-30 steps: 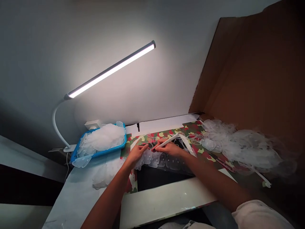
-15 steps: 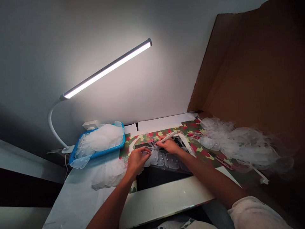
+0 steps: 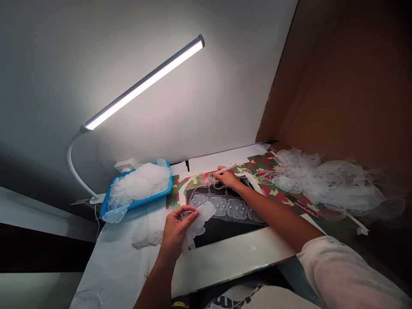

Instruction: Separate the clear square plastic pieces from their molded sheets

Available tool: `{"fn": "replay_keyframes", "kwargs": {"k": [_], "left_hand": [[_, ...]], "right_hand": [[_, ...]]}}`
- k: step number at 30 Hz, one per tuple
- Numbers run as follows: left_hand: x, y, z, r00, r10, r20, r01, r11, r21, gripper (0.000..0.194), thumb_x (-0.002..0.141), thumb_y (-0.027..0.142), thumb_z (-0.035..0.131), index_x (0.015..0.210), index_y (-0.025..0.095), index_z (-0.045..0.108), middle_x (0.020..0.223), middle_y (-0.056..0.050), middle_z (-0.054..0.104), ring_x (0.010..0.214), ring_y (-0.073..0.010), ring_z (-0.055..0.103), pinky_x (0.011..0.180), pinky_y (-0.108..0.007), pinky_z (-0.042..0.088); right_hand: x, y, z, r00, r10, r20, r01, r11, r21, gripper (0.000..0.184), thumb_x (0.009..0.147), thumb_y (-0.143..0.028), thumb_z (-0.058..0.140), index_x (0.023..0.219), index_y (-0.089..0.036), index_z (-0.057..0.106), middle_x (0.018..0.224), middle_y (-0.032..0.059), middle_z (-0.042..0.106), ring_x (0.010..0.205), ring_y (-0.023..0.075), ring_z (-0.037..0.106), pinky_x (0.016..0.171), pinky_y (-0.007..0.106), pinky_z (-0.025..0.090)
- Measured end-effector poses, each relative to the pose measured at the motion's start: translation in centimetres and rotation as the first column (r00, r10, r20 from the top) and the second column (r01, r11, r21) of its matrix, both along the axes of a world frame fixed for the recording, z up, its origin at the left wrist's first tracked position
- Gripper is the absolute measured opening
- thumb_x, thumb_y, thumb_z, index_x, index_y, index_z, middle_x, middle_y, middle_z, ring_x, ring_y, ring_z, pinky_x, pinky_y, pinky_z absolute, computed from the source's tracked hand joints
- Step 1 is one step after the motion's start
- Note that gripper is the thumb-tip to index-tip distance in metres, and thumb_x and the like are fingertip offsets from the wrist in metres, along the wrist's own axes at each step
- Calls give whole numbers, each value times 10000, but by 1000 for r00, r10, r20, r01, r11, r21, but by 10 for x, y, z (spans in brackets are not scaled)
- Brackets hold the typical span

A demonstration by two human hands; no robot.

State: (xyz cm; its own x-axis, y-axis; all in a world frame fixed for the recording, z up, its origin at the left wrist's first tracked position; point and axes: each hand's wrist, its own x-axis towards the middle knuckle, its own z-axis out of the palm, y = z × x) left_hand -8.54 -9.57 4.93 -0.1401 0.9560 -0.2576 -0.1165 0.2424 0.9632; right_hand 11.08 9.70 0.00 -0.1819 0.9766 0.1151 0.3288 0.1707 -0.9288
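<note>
My left hand (image 3: 176, 227) pinches thin, translucent, rounded-corner sheets (image 3: 205, 214) between thumb and fingers; how many cannot be made out. It is over the near left part of a dark board with a clear moulded panel (image 3: 236, 208), whose rounded cells carry small white pegs. Farther back, my right hand (image 3: 228, 179) is closed around a white pen-like tool (image 3: 230, 168). Thin clear strips (image 3: 209, 179) lie tangled by the fingers of that hand. A loose pile of similar translucent sheets (image 3: 146, 231) lies left of my left hand.
A blue basket (image 3: 141, 201) heaped with translucent sheets stands at the left, beside a lit lamp (image 3: 144, 83) on a bent neck. At the right lies a big heap of clear scraps (image 3: 334, 184), with a pinkish tool (image 3: 304, 206) before it. Cardboard (image 3: 341, 86) rises behind.
My left hand has drawn back toward me and left with the translucent sheets, away from the right hand. My right hand has moved slightly away from me with the white tool. The view has shifted slightly.
</note>
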Motion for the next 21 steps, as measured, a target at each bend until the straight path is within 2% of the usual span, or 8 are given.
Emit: {"fn": "replay_keyframes", "kwargs": {"k": [5, 8, 11, 14, 16, 17, 19, 21], "left_hand": [[6, -1, 2, 999, 24, -49, -21, 998, 52, 375, 625, 413, 829, 829, 135, 679, 663, -10, 657, 537, -129, 602, 484, -208, 470], [7, 1, 2, 991, 30, -130, -15, 993, 113, 339, 659, 417, 801, 817, 140, 685, 677, -9, 650, 562, -123, 590, 505, -205, 464], [6, 3, 1, 959, -20, -283, 76, 979, 188, 280, 755, 420, 718, 839, 157, 671, 794, -30, 672, 717, -156, 623, 601, -219, 479], [9, 8, -3, 862, -101, -497, 230, 952, 205, 245, 855, 423, 583, 847, 181, 627, 853, -25, 658, 786, -165, 615, 670, -241, 469], [17, 14, -8, 739, -176, -650, 356, 922, 155, 248, 869, 433, 547, 857, 195, 616, 849, -21, 651, 781, -172, 610, 693, -259, 462], [22, 17, -11, 651, -205, -731, 408, 906, 110, 239, 865, 428, 550, 884, 201, 622, 861, -27, 657, 783, -181, 613, 702, -270, 461], [35, 28, -17, 409, -218, -886, 467, 884, -2, 242, 852, 362, 558, 1028, 217, 641, 905, -53, 681, 794, -211, 634, 704, -298, 459], [47, 42, -21, 115, -217, -969, 472, 871, -139, 415, 855, 255, 510, 1264, 252, 582, 930, -89, 704, 790, -254, 662, 676, -328, 457]], "right_hand": [[27, -5, 15, 998, -7, -55, 7, 1000, 1, 168, 758, -312, 602, 667, -200, 515, 806, 26, 690, 630, 124, 558, 588, 232, 416], [52, -24, 26, 998, 7, -67, -3, 998, 56, 212, 771, -380, 627, 688, -201, 549, 788, 16, 682, 668, 141, 560, 622, 248, 418], [81, -49, 30, 993, 28, -112, -25, 999, 28, 241, 795, -422, 640, 729, -202, 566, 743, 6, 665, 698, 157, 592, 658, 263, 436], [110, -75, 28, 984, 114, -137, -129, 987, -98, 232, 802, -416, 660, 774, -195, 597, 806, 28, 690, 763, 177, 637, 682, 273, 457], [127, -90, 24, 978, 190, -91, -203, 962, -181, 211, 805, -396, 665, 810, -189, 628, 898, 52, 712, 824, 191, 647, 702, 281, 461], [134, -95, 22, 976, 209, -56, -216, 955, -202, 203, 804, -387, 665, 816, -187, 636, 951, 61, 717, 852, 196, 645, 713, 286, 459], [142, -100, 16, 978, 210, -15, -208, 955, -211, 195, 799, -374, 663, 778, -186, 618, 1042, 69, 716, 902, 201, 635, 744, 294, 453], [143, -97, 9, 982, 181, -56, -189, 961, -200, 220, 794, -368, 660, 716, -190, 557, 1089, 68, 710, 965, 209, 630, 783, 304, 450]]}}
